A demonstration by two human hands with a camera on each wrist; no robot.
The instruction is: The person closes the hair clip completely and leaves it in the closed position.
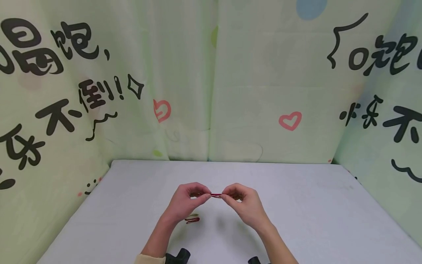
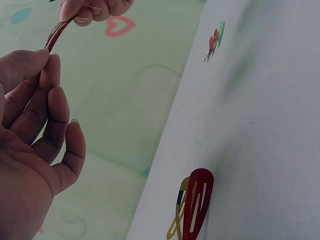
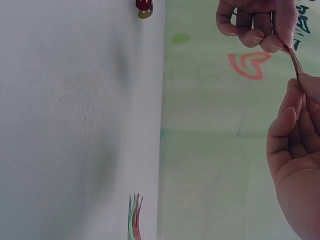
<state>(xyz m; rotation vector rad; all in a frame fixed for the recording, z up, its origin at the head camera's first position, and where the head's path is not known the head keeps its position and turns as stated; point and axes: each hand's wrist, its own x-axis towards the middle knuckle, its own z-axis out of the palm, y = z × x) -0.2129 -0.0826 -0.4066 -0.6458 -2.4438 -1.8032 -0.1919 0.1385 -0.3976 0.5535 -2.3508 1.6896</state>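
Both hands hold one slim red hair clip (image 1: 215,195) level above the table, one at each end. My left hand (image 1: 207,194) pinches its left end between thumb and forefinger, and my right hand (image 1: 224,195) pinches the right end the same way. In the left wrist view the red clip (image 2: 55,35) runs from my left hand (image 2: 49,57) up to the right hand's fingertips (image 2: 82,17). The right wrist view shows the clip (image 3: 294,62) between my right hand (image 3: 297,80) and the left hand's fingers (image 3: 272,42).
On the white table (image 1: 296,205) a red clip lies on a gold clip (image 1: 192,219) under my left wrist; it is also seen as the red clip (image 2: 197,200). Further off lie green and red clips (image 2: 215,40). Printed green curtains (image 1: 211,91) enclose the table.
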